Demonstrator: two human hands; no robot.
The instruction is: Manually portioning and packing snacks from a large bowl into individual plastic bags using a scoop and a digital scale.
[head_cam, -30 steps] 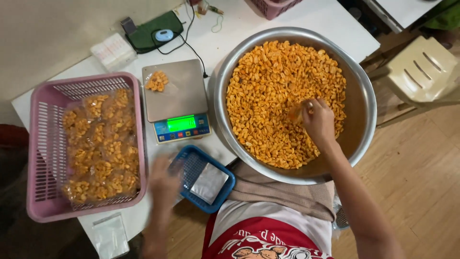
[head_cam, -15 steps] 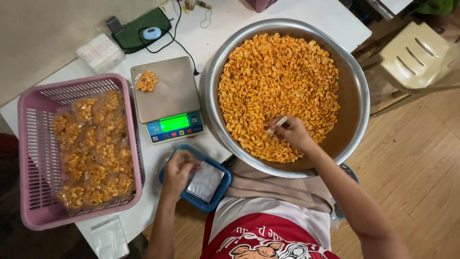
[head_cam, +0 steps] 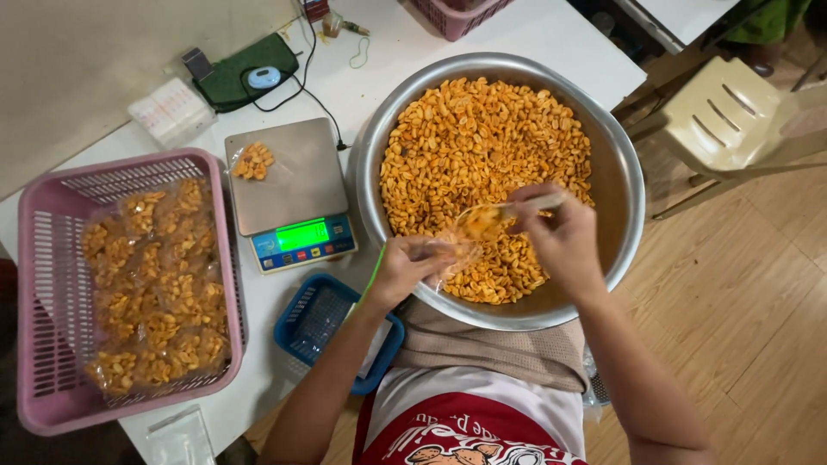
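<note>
A: What is different from a moment ago?

B: The left hand has left the blue basket at lower centre and now holds a clear bag open over the metal bowl.

A: And the right hand?

B: It grips a scoop of orange nuts, tipped at the bag's mouth. I judge filling has begun.

Brushed, dull-gleaming metal bowl, glossy clear plastic bag, matt pink plastic basket, smooth wood floor.
</note>
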